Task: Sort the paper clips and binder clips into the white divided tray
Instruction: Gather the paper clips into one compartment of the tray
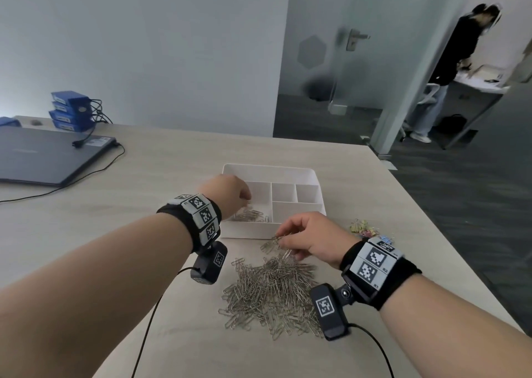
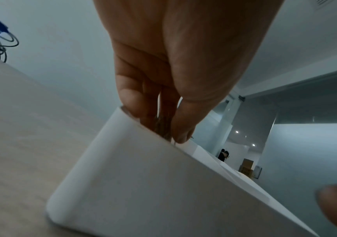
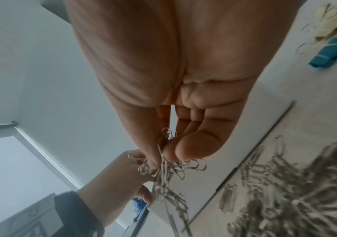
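The white divided tray (image 1: 288,172) sits mid-table, with several silver paper clips (image 1: 250,215) in its near-left compartment. My left hand (image 1: 244,198) hovers over that compartment, fingers pointing down. In the left wrist view its fingertips (image 2: 180,136) pinch a few clips just above the tray wall (image 2: 143,184). My right hand (image 1: 283,238) pinches a bunch of paper clips (image 3: 171,168) just in front of the tray, above the big loose pile (image 1: 270,291). Coloured binder clips (image 1: 365,228) lie right of the tray, behind my right wrist.
A closed laptop (image 1: 49,156) with a cable and stacked blue boxes (image 1: 70,110) sit at the far left. The table's right edge (image 1: 449,233) runs close to the binder clips. A person (image 1: 460,61) stands far off beyond the doorway.
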{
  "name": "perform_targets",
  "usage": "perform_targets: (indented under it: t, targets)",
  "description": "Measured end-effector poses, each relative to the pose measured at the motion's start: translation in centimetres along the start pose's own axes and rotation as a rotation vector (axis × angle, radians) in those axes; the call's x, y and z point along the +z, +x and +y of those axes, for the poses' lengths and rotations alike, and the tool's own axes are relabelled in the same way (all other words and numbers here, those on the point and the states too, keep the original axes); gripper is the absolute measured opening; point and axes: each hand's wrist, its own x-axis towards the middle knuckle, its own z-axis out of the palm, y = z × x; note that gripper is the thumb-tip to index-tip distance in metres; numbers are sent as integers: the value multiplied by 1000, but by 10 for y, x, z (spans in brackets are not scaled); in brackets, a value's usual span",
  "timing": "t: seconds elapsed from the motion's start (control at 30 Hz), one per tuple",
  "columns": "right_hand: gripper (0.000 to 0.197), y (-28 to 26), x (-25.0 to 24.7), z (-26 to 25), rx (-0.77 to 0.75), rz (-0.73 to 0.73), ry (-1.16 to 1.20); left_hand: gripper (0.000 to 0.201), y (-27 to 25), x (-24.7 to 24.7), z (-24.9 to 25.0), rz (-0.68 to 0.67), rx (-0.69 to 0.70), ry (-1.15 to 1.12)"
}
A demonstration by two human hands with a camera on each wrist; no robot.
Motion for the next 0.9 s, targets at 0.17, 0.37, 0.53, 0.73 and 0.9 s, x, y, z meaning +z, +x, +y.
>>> perform_targets:
  t: [0.17,0.37,0.53,0.73,0.9]
  targets:
    - [14,21,0,-23,-43,19,87,23,-10,-1,-10,59,-39,-158]
    - [12,60,5,-52,-81,140,161,14,-44,-1,-28,110,-109,-452]
    - [9,98,22,-58,-75,246,-15,13,-74,10,-42,54,-203,-585]
    - [7,117,38,-48,-58,303,-340,14,-93,24,-47,-32,-240,-609]
    - [14,91,30,-46,-73,284,-300,12,-100,29,-47,-167,-203,-517]
